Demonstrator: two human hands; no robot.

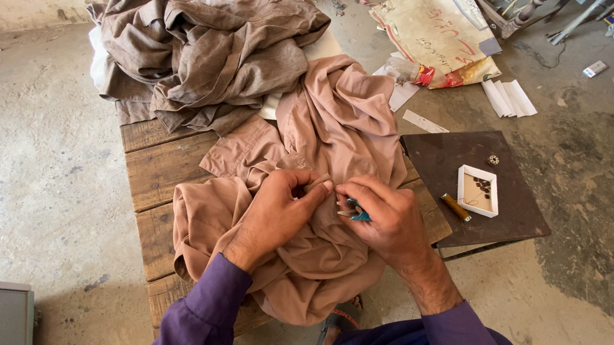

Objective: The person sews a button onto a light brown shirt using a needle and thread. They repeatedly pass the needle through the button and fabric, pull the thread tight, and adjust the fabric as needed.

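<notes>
Tan garment [332, 125] pinched in left hand [275, 217] grip, fingers together; right hand [390, 221] grip clamped on teal tool [360, 216]

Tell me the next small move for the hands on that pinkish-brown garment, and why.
Probably bring the small teal tool in the right hand up to the fold pinched by the left hand. The pinkish-brown garment is already bunched tight between both hands, and the tool's tip sits just beside the pinch.
</notes>
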